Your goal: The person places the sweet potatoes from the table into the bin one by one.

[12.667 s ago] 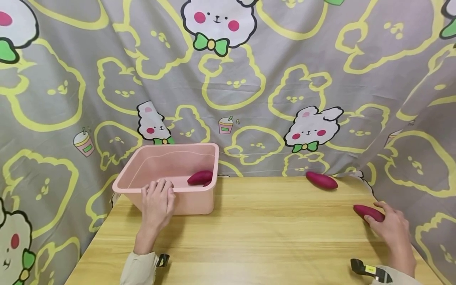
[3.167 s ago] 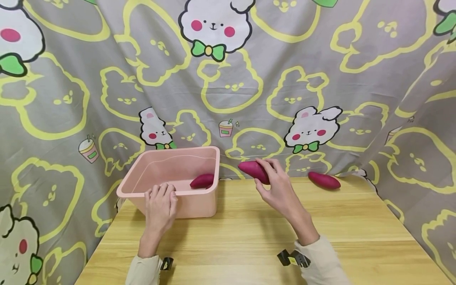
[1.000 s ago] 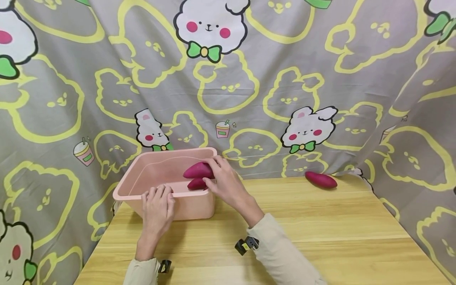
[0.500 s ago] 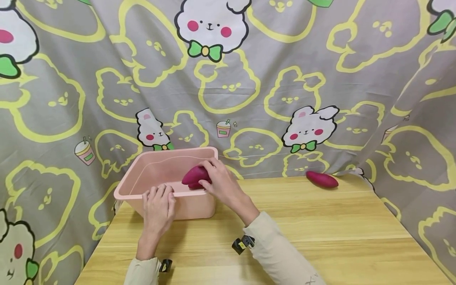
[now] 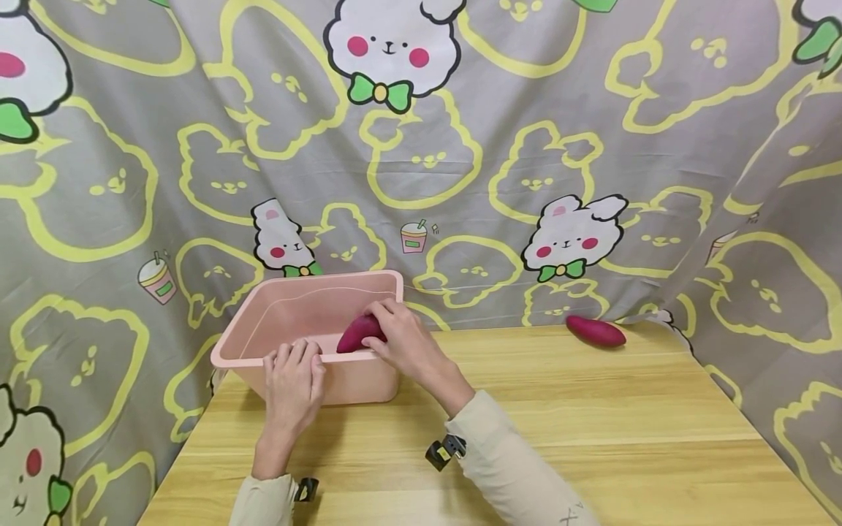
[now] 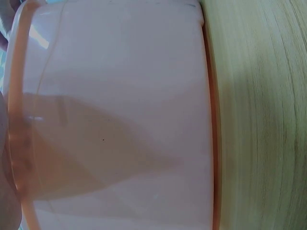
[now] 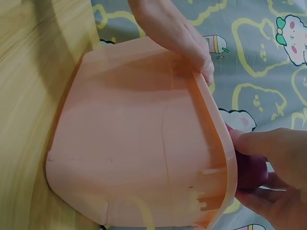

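Note:
A pink plastic bin point(image 5: 358, 381) stands at the left of the table. My left hand point(image 5: 292, 383) grips its near rim, fingers hooked over the edge; the left wrist view shows the bin's outer wall point(image 6: 124, 86) close up. Inside the bin near its right end, my right hand point(image 5: 409, 342) holds a purple sweet potato point(image 5: 355, 334), thumb on the near side. The right wrist view has this sweet potato point(image 7: 252, 170) just past the rim, between thumb and fingers. Another sweet potato point(image 5: 595, 332) lies at the table's back right. Whatever lies beneath the held one is hidden.
The wooden table point(image 5: 526, 409) reaches back to a grey cartoon-print curtain point(image 5: 460, 183), which also hangs along both sides. The bin's right wall point(image 5: 397, 307) rises beside my right hand.
My right hand has brought a sweet potato from the right over the table and lowered it into the bin, covering the one there. The left hand keeps its grip on the rim.

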